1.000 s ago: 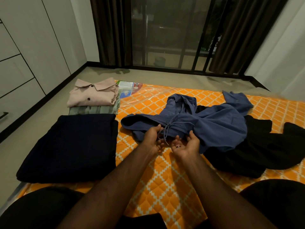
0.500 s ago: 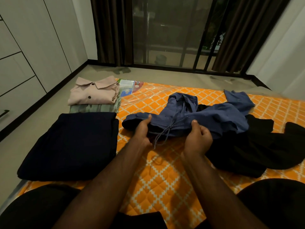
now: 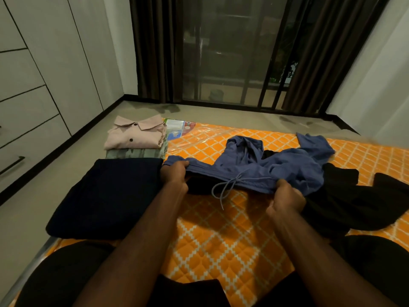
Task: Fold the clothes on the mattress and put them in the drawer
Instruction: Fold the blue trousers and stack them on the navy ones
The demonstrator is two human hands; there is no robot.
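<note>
- The left hand (image 3: 173, 175) is curled tight round one end of the waist of the blue pants (image 3: 276, 171).
- The right hand (image 3: 286, 201) is curled round the other end, with the cloth pinched in its fingers.
- The waist is pulled straight between the two hands, a little above the orange mattress (image 3: 221, 240). The rest of the pants lies in a heap past the right hand.
- A string (image 3: 238, 180) hangs down from the waist, about halfway between the hands.
- I think the step now is getting the blue pants flat, so they can be folded.
- Next, I think the hands need to lift and shake the pants, then lay them smooth on the mattress. The legs look bunched up, so they need pulling straight first.
- Counting: two hands and one pair of blue pants.
- Three folded things lie on the left hand's side. A dark blue cloth (image 3: 106, 196) sits right next to that hand. Farther out is a pink shirt (image 3: 135, 136) on top of a green cloth (image 3: 135, 153).
- Black clothes (image 3: 336, 207) lie under the blue pants, by the right hand. I cannot tell if it is one piece or more.
- The drawers (image 3: 28, 122) are well away, past the left hand. They all look closed, so nothing is put away yet.
</note>
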